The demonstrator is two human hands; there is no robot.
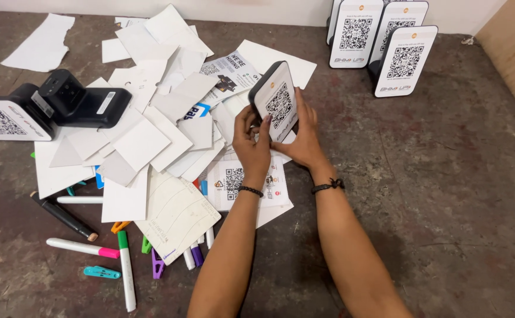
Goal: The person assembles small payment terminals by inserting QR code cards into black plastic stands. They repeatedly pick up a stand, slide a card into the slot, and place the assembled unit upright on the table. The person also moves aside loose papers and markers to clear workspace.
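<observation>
While both hands grip it, the black code stand (276,99) sits tilted above the paper pile (163,129), white face toward the camera. Left hand (253,144) clamps its lower left edge, right hand (304,138) wraps behind the right side. Three like stands (381,44) upright at the far wall. Black device (83,100) left, markers (92,235) on the tabletop (446,194) near edge.

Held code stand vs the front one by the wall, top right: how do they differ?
The black-backed white code stand in the hands is off the floor and tilted, gripped by the left hand and right hand. The front stand of the group by the wall rests on the grey floor, untouched. Both have a white rounded face printed with a square code.
</observation>
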